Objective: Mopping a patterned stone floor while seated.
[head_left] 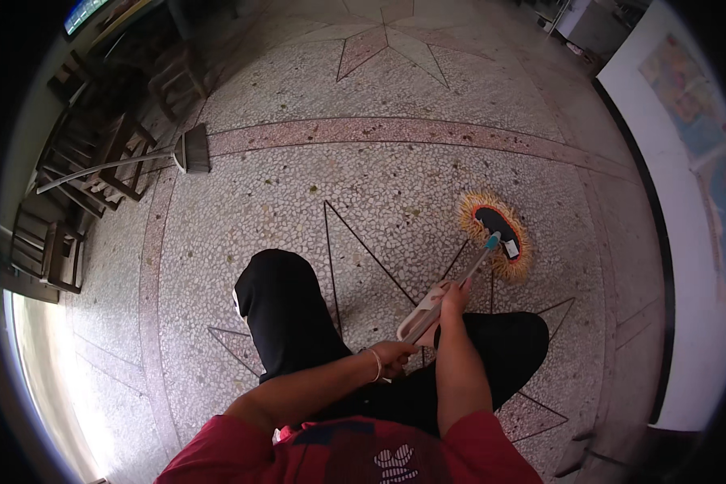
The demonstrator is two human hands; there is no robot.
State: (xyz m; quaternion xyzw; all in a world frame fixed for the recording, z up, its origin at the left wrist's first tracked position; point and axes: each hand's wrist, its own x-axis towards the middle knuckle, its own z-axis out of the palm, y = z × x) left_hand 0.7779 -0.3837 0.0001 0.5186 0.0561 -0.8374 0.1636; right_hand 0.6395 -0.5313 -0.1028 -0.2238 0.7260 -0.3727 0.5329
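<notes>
A mop with a shaggy yellow-orange fringe (pixel 466 211) and a dark oval head lies on the speckled floor to the right. Its thin pale handle (pixel 477 266) runs from a teal joint back toward my body. My right hand (pixel 453 299) is closed around the handle partway along. Lower and to the left, my left hand (pixel 393 358) grips it near the end, with the wrist in a light bracelet. Beneath the handle, between my hands, shows a white and pinkish elongated shape (pixel 410 324), partly covered, which looks like a slipper.
A long-handled broom (pixel 194 151) lies at the upper left beside several wooden chairs (pixel 119 153). My bent knees in black trousers (pixel 282 306) frame the near floor. A white panel with a dark lower edge (pixel 649 161) stands along the right.
</notes>
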